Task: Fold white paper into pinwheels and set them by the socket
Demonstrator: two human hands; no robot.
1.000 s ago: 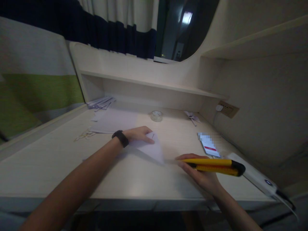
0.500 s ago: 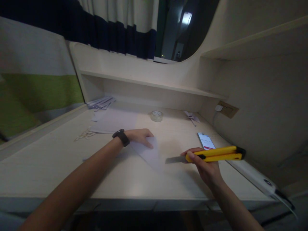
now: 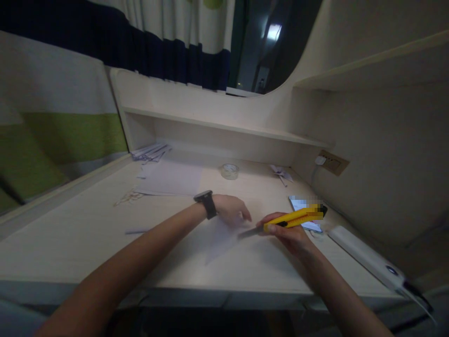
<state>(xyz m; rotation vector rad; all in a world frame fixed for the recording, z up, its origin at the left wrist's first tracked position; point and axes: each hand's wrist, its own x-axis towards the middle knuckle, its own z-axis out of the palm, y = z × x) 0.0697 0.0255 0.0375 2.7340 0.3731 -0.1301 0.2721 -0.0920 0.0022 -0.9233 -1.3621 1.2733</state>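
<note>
My right hand (image 3: 289, 236) grips a yellow utility knife (image 3: 298, 216), its blade out and pointing left. The blade tip is close to a small piece of white paper (image 3: 220, 241); whether they touch I cannot tell. My left hand (image 3: 231, 209), with a dark watch at the wrist, has its fingers bent over the upper part of that paper. The paper is smeared by motion, and part of it is hidden under the hand.
White paper sheets (image 3: 171, 175) and folded strips (image 3: 150, 152) lie at the back left. A tape roll (image 3: 229, 172), a paper pinwheel (image 3: 280, 173), a phone (image 3: 298, 204) and a white power strip (image 3: 365, 255) are also on the desk (image 3: 87, 243).
My left hand has moved right with the paper, which has turned so its point faces down-left. The knife has shifted left and tilted slightly. The view has moved a little.
</note>
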